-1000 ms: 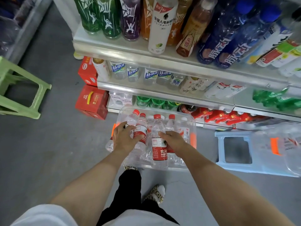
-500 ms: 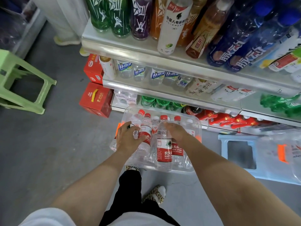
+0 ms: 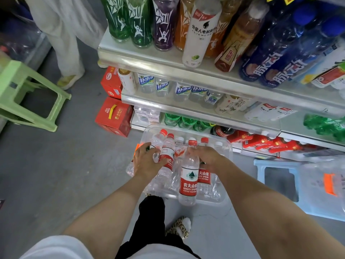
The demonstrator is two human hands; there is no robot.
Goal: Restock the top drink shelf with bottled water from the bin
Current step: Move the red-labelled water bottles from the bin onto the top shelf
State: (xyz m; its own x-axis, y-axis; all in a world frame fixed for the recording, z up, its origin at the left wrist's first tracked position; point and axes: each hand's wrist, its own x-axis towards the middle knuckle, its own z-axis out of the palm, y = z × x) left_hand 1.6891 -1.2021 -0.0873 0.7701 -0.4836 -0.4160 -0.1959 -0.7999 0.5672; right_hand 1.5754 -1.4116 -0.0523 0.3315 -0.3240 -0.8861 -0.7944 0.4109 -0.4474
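left hand (image 3: 147,161): reached down into the bin, fingers curled over a pair of bottles (image 3: 167,153) with red caps that lay side by side, leaning away from the person.
right hand (image 3: 207,157): also in the bin, fingers wrapped round the upper part of the front bottle (image 3: 188,176), just below its red cap.
front bottle: upright, its base hanging in front of the near wall of the bin; red label faced the camera.
second bottle (image 3: 203,177): just behind the front bottle, under the right palm; could not tell whether the hand gripped it too.
bin (image 3: 228,146): clear plastic, on the grey floor (image 3: 56,174) right at the foot of the shelves, with more water bottles packed inside.
top shelf (image 3: 149,57): above and beyond the bin, lined with green, purple, orange, white and blue drink bottles.
lower shelves: small clear bottles with blue labels on one, green bottles and red packs below.
red cartons (image 3: 113,116): stacked on the floor at the left end of the shelves.
green stool (image 3: 28,94): far left, well apart from the bin.
blue stool (image 3: 276,165): right of the bin, beside another clear tub (image 3: 321,193).
bystander (image 3: 69,43): pale trouser legs near the shelf's left end.
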